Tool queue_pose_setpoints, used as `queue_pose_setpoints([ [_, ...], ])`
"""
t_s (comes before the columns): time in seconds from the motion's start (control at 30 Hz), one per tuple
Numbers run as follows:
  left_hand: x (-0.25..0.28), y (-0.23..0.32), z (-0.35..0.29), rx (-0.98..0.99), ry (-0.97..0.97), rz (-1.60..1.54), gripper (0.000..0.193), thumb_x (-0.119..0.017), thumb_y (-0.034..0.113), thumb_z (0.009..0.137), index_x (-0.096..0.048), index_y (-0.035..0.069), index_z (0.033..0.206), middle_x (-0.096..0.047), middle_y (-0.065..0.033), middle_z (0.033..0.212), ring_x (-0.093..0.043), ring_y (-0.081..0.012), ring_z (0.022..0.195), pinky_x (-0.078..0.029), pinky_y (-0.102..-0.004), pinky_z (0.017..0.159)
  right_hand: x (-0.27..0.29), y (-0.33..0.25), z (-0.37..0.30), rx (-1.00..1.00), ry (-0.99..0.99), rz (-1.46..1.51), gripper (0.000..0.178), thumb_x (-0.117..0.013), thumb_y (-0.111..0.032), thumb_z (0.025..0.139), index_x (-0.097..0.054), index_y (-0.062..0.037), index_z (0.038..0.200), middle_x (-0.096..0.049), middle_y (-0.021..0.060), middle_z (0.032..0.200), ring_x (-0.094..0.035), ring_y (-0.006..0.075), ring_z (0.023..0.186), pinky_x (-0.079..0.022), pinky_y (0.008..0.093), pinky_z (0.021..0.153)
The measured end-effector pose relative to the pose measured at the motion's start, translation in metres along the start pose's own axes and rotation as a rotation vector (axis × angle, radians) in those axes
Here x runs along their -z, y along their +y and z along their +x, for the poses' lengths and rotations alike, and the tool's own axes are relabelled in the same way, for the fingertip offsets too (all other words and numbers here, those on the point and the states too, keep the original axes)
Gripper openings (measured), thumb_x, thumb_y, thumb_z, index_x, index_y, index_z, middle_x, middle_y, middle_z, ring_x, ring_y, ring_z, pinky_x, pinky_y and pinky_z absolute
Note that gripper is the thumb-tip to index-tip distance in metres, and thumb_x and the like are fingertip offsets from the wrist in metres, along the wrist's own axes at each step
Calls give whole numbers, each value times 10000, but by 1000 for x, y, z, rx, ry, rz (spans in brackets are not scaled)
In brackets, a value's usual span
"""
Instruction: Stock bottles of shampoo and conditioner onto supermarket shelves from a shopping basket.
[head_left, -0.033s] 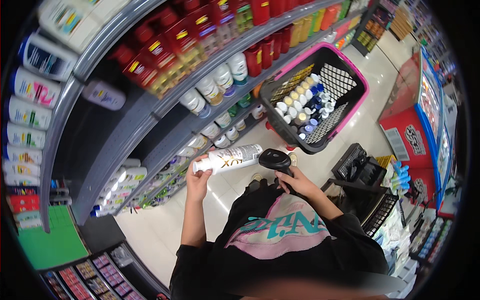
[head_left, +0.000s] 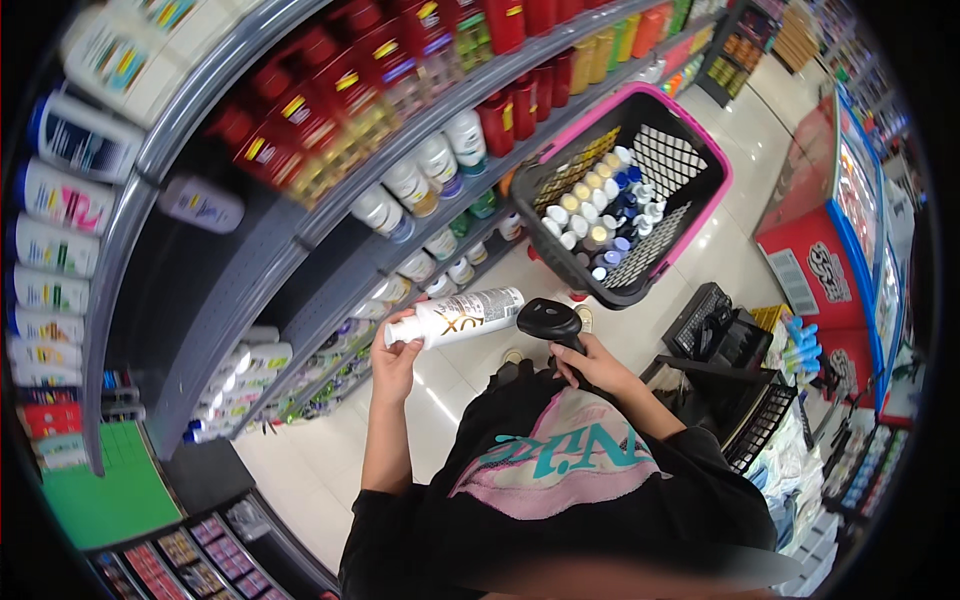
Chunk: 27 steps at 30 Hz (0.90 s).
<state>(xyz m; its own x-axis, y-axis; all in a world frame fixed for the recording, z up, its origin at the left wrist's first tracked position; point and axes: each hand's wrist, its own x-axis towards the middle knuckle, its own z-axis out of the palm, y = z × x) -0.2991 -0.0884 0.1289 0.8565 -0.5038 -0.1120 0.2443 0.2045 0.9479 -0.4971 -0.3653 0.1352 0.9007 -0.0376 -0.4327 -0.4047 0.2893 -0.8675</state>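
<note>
Lying nearly level in my left hand (head_left: pixel 396 362) is a white plastic bottle (head_left: pixel 462 316) with dark and gold print. My fingers grip its capped end, and its base points to the right. My right hand (head_left: pixel 592 364) is wrapped round the handle of a black handheld barcode scanner (head_left: pixel 550 319). The scanner's head is just beside the bottle's base, with a small gap between them. Both are held in front of my body at about waist height.
A black shopping basket with a pink rim (head_left: pixel 722 190) stands ahead, holding several bottles. Shelves (head_left: pixel 290 240) of red and white bottles run along the left. A red and blue freezer (head_left: pixel 800 255) is at the right, near black crates (head_left: pixel 700 320). Tiled floor (head_left: pixel 420 420) lies below.
The view has shifted slightly, so the shelves and basket sit a little further left. Both hands keep their hold, with the bottle and scanner in the same pose.
</note>
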Motion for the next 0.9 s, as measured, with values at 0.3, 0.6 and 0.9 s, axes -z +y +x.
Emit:
queue_pose_setpoints([
  [0.3,-167,-9,137,-48,-249,7,395,-616,-39,905,-518,-14,1287,-492,-252,1434,-512,-269,1299,-396,-391,1102,106,3,-25,35,192,180,254,-560,-278,1017,-541,-29,1066,-527,-1,645,-513,92,498,-517,279,688],
  [0.6,-378,-102,273,56,-316,53,397,-648,6,935,-510,-41,1304,-565,-130,1287,-559,-189,1204,-447,-321,1040,212,7,-44,39,298,324,267,-556,-275,1021,-534,-17,1086,-534,13,646,-519,98,511,-484,276,649],
  [0.9,-518,-240,368,121,-320,193,383,-701,38,911,-540,-20,1253,-618,-119,1207,-601,-176,1127,-484,-300,973,282,25,-61,22,350,460,287,-528,-296,1030,-540,-10,1054,-526,14,637,-520,104,509,-547,333,754],
])
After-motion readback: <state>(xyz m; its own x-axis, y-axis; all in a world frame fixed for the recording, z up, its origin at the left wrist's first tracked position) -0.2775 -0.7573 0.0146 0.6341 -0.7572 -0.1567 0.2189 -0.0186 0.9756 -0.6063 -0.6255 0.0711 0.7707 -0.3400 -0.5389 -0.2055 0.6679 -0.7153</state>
